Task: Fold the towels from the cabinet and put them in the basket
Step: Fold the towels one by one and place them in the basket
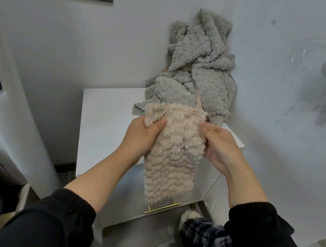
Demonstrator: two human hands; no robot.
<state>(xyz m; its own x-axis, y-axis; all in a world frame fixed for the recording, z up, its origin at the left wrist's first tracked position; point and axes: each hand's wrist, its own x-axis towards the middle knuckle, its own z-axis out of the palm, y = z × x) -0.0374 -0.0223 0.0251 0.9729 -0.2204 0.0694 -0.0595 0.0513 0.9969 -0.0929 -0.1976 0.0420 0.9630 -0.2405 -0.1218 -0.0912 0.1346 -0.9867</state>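
- A black left sleeve (pixel 54 219) and right sleeve (pixel 268 234), each with a gathered elastic cuff, are worn.
- Dark blue-and-white checked trousers (pixel 209 246) are worn.
- A white shoe (pixel 189 217) is worn.

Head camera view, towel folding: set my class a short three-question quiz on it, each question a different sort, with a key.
1. True or false: the beige towel lies folded flat on the cabinet.
2. What is heaped against the wall on the cabinet? A) grey towels B) a basket C) pillows
3. Fill in: the left hand and the right hand each grip one ___ of the beige towel.
Key: 1 false; 2 A; 3 side.
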